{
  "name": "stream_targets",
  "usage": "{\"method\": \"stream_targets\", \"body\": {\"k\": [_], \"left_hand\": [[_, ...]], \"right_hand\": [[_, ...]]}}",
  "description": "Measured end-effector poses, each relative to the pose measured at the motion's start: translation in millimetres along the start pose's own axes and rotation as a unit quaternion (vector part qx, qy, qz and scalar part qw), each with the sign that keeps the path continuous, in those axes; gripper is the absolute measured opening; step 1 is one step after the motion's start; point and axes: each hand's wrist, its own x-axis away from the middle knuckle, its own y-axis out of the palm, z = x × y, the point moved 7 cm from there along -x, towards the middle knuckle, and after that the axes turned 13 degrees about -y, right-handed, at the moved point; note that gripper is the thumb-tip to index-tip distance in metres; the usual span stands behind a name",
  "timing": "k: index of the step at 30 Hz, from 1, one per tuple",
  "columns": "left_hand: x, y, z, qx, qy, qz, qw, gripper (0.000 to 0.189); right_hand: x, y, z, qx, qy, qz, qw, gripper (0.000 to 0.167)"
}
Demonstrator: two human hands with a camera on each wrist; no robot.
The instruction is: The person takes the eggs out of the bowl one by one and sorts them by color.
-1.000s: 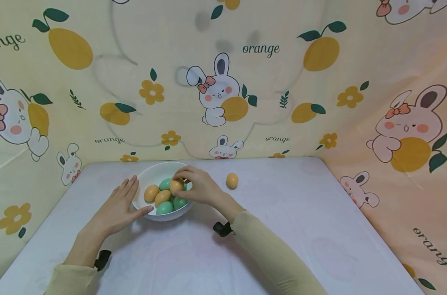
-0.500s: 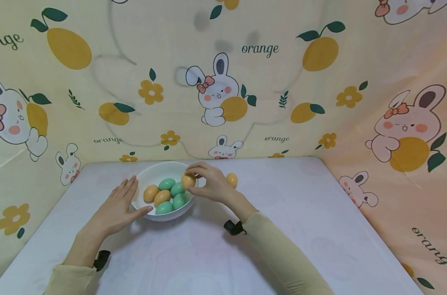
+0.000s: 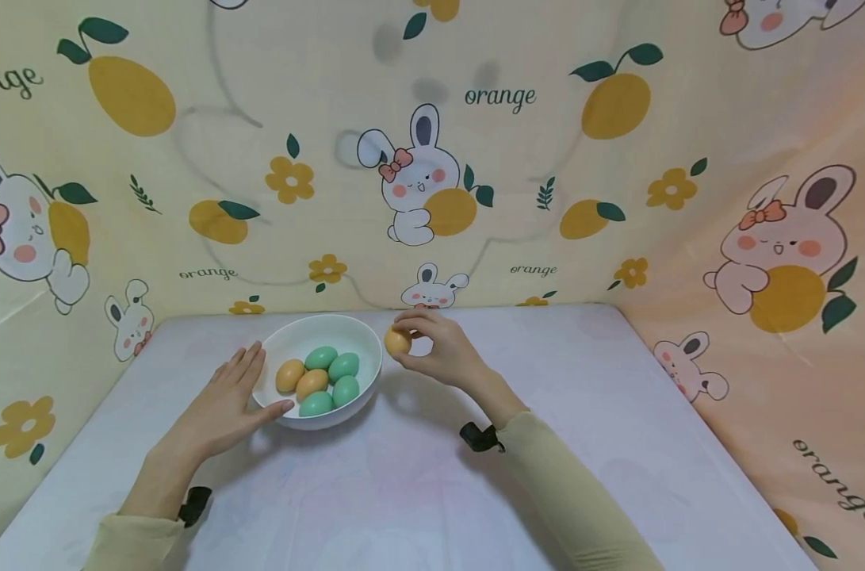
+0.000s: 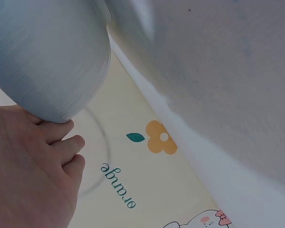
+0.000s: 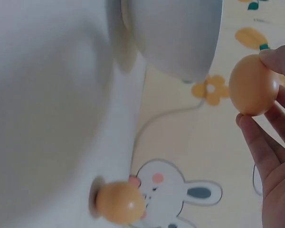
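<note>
A white bowl (image 3: 364, 333) stands on the table, with two brown-orange eggs (image 3: 311, 385) and several green eggs (image 3: 343, 366) inside. My left hand (image 3: 221, 400) rests against the bowl's left side, fingers straight and thumb spread toward the front rim. In the left wrist view, its fingertips touch the bowl's outer wall. Just right of the bowl, my right hand (image 3: 446, 349) pinches another brown-orange egg (image 5: 254, 85) between thumb and fingertips, raised off the table. One more brown-orange egg (image 5: 119, 203) lies on the table in the right wrist view; my right hand hides it in the head view.
The table (image 3: 403, 500) is pale and smooth, backed by a cloth (image 3: 532, 166) printed with rabbits and oranges. The cloth also rises along the left and right sides. Black camera mounts (image 3: 480, 437) sit at both wrists.
My right hand has carried the pinched egg from above the bowl rightward past its rim. The lone egg on the table has become covered in the head view. My left hand stays at the bowl.
</note>
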Motion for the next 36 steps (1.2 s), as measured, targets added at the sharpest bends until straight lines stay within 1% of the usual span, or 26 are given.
{"method": "stream_targets", "body": {"k": [4, 10, 16, 22, 30, 36], "left_hand": [[1.0, 0.2, -0.4, 0.0, 0.002, 0.002, 1.0, 0.111], [1.6, 1.1, -1.7, 0.001, 0.0, 0.0, 1.0, 0.112], [1.8, 2.0, -2.6, 0.007, 0.001, -0.003, 1.0, 0.112], [1.5, 1.2, -2.3, 0.004, -0.002, -0.002, 1.0, 0.112], [1.4, -0.6, 0.6, 0.003, -0.004, -0.004, 1.0, 0.111], [1.3, -0.4, 0.3, 0.001, -0.004, -0.002, 1.0, 0.111]], "right_hand": [[9.1, -9, 7, -0.001, 0.014, 0.003, 0.9999, 0.042], [24.5, -20, 18, 0.018, 0.04, 0.001, 0.999, 0.043], [38.2, -33, 28, 0.024, 0.056, 0.005, 0.9981, 0.041], [52.8, -46, 40, 0.03, 0.083, 0.007, 0.9961, 0.043], [70.5, -59, 60, 0.052, 0.114, -0.008, 0.9921, 0.042], [82.8, -61, 77, 0.056, 0.157, -0.035, 0.9855, 0.043]]}}
